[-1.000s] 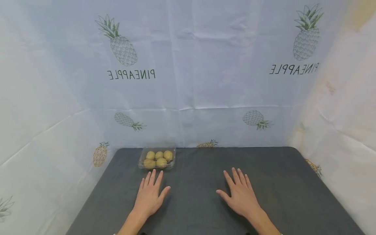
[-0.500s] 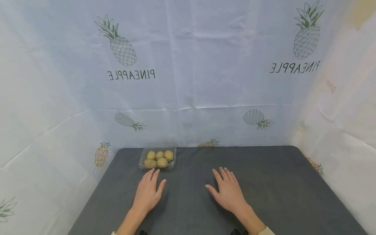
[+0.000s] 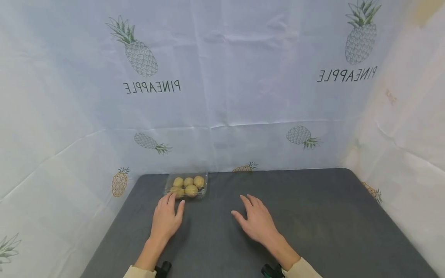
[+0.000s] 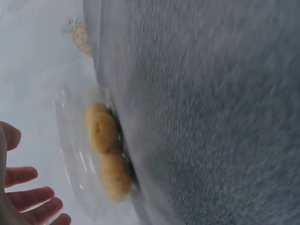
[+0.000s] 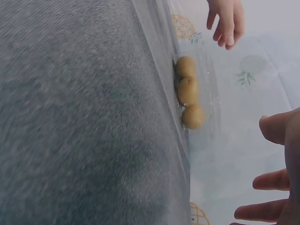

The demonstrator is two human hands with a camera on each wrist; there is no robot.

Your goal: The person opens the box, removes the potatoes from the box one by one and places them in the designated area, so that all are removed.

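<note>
"Where was the clear box [image 3: 206, 185]?"

"On the dark table [image 3: 330, 216], with the round yellow fruit [image 3: 191, 190] inside. Its walls, I'd judge, kept the pieces together and stopped them rolling."

"And the left hand [image 3: 166, 217]?"

"At the box's near side, fingers slightly bent, its grip loose and holding nothing. Whether a fingertip brushed the box I couldn't tell, as the left wrist view was blurred."

"The right hand [image 3: 258, 221]?"

"Well apart, to the right of the box and nearer the person. Its thumb stood away from its fingers, that grip empty too, relaxed probably because it carried no weight."

"What of the room?"

"The table spread matt and grey to the box's right. Creased pale cloth [image 3: 250, 96], printed with pineapples [image 3: 141, 60], rose behind the box and down both sides, likely as a screen."
</note>
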